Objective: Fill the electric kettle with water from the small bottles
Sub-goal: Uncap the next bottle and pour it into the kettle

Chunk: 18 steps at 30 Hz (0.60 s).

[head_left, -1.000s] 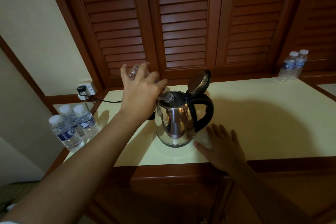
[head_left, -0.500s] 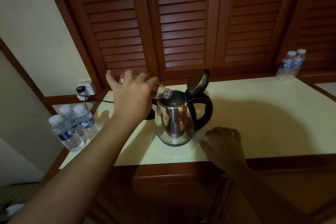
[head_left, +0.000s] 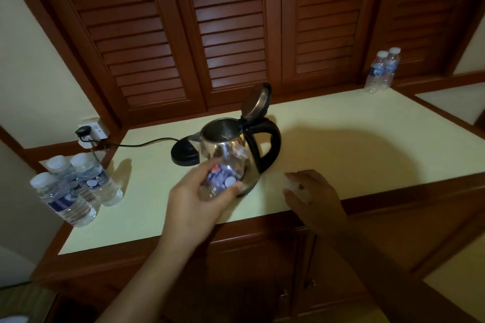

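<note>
Lowered from above the kettle [head_left: 226,145] since the earlier frame, the left hand [head_left: 198,200] now grips the small bottle [head_left: 220,179] against the kettle's front; counter [head_left: 354,144] lies beneath both hands; kettle stands just beyond the left hand, lid [head_left: 256,101] raised; three capped bottles [head_left: 76,187] stand left of it; right hand [head_left: 316,195] rests curled, right of the kettle, round a small white object [head_left: 291,184] I cannot identify.

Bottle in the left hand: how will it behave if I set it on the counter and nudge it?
The bottle in the left hand looks clear right through, so probably near empty and very light. Thin plastic like this likely dents under a firm grip. Stood upright it would probably tip at a nudge, then roll on the smooth counter.
</note>
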Available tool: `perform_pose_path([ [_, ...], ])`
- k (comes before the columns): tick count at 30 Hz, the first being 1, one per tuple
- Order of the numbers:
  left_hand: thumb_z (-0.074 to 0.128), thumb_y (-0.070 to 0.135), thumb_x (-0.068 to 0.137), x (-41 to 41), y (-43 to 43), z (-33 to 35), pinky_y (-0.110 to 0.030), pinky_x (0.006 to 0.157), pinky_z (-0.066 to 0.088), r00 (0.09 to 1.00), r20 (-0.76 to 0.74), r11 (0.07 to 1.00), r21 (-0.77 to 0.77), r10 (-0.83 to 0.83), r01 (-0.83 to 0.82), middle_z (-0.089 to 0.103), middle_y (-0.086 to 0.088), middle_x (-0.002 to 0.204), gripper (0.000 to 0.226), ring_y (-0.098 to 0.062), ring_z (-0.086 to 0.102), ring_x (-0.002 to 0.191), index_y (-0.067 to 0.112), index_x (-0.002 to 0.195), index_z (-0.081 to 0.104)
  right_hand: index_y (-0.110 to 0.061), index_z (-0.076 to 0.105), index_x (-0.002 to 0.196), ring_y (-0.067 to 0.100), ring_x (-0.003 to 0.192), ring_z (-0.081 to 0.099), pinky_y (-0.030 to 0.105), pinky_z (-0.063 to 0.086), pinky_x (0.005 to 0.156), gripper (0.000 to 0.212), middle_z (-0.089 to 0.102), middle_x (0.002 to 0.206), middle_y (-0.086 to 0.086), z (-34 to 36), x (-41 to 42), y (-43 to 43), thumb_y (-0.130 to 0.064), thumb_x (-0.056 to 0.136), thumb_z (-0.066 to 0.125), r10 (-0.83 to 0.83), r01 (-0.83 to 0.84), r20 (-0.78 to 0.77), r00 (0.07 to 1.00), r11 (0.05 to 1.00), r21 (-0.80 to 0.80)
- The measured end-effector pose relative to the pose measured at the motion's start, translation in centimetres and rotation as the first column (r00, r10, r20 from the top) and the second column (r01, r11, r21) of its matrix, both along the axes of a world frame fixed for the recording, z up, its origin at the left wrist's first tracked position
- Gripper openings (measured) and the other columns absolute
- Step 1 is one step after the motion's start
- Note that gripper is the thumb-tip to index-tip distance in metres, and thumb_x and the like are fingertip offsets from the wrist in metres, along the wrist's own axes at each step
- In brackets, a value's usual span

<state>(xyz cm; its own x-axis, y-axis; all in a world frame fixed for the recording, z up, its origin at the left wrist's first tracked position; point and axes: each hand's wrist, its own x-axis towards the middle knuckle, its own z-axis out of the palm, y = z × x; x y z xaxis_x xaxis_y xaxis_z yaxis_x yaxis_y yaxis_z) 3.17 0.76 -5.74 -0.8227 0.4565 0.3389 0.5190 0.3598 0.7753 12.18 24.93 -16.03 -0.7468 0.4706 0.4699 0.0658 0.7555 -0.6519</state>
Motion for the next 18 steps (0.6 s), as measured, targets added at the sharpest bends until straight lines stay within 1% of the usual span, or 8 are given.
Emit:
perform_pose_path([
  [2,0.089,0.040,0.079,0.8,0.7,-1.7,-0.013,0.084,0.056,0.997,0.016,0.996,-0.051,-0.078,0.079,0.071,0.028,0.110,0.052,0.008,0.068,0.102,0.054,0.123,0.063,-0.018,0.073,0.121,-0.003,0.088,0.061,0.007,0.048,0.080,0.039,0.060,0.104,-0.020,0.2,1.6,-0.2,-0.039,0.087,0.073,0.060,-0.062,-0.026,0.998,0.996,-0.062],
  [4,0.089,0.043,0.079,1.0,1.5,-2.8,-0.019,0.087,0.059,0.991,0.012,0.984,-0.115,-0.133,0.134,0.070,0.026,0.111,0.050,0.005,0.069,0.103,0.055,0.122,0.065,-0.017,0.073,0.121,0.001,0.092,0.065,0.010,0.052,0.079,0.038,0.065,0.101,-0.019,0.8,3.2,-0.3,-0.029,0.086,0.081,0.086,-0.096,-0.068,0.994,0.982,-0.162],
  [5,0.089,0.047,0.079,1.0,2.0,-3.1,-0.026,0.088,0.061,0.987,0.013,0.975,-0.154,-0.162,0.162,0.070,0.023,0.113,0.050,0.000,0.070,0.102,0.050,0.124,0.068,-0.018,0.073,0.121,0.001,0.094,0.066,0.011,0.051,0.080,0.039,0.067,0.101,-0.019,1.3,4.0,-0.3,-0.024,0.084,0.083,0.083,-0.097,-0.079,0.993,0.976,-0.197],
  [7,0.084,0.060,0.076,1.0,3.1,-3.5,-0.039,0.085,0.062,0.973,0.002,0.950,-0.214,-0.233,0.228,0.068,0.019,0.113,0.060,-0.005,0.070,0.101,0.043,0.132,0.068,-0.022,0.074,0.120,-0.001,0.095,0.067,0.012,0.052,0.079,0.040,0.071,0.101,-0.019,2.0,5.1,0.1,-0.024,0.082,0.085,0.061,-0.076,-0.077,0.995,0.974,-0.215],
  [9,0.076,0.069,0.072,1.1,4.1,-3.3,-0.041,0.084,0.061,0.959,-0.008,0.930,-0.243,-0.285,0.274,0.066,0.021,0.112,0.069,-0.004,0.068,0.101,0.044,0.135,0.065,-0.026,0.075,0.119,-0.002,0.096,0.069,0.018,0.055,0.082,0.039,0.074,0.101,-0.015,2.7,5.9,0.8,-0.028,0.081,0.085,0.064,-0.077,-0.059,0.996,0.965,-0.252],
  [12,0.073,0.074,0.072,1.2,5.2,-3.2,-0.038,0.085,0.061,0.936,-0.037,0.902,-0.283,-0.349,0.325,0.064,0.022,0.115,0.075,-0.002,0.065,0.106,0.043,0.140,0.062,-0.028,0.074,0.121,-0.004,0.101,0.069,0.017,0.055,0.086,0.041,0.075,0.106,-0.018,3.4,7.1,1.4,-0.032,0.081,0.083,0.072,-0.082,-0.045,0.996,0.952,-0.296],
  [14,0.078,0.070,0.074,1.1,5.8,-3.3,-0.034,0.086,0.061,0.920,-0.040,0.881,-0.307,-0.389,0.359,0.066,0.022,0.118,0.075,0.001,0.066,0.107,0.041,0.141,0.063,-0.030,0.073,0.120,-0.005,0.102,0.069,0.016,0.056,0.085,0.039,0.075,0.108,-0.021,3.8,7.7,1.4,-0.033,0.082,0.080,0.079,-0.089,-0.044,0.996,0.934,-0.345],
  [18,0.088,0.054,0.076,1.1,6.9,-3.5,-0.013,0.080,0.053,0.890,0.038,0.846,-0.294,-0.455,0.445,0.070,0.020,0.110,0.068,0.004,0.067,0.101,0.035,0.138,0.069,-0.025,0.072,0.117,0.002,0.102,0.072,0.015,0.055,0.084,0.035,0.076,0.108,-0.018,3.9,8.4,1.5,-0.014,0.085,0.078,0.099,-0.133,-0.097,0.990,0.869,-0.477],
])
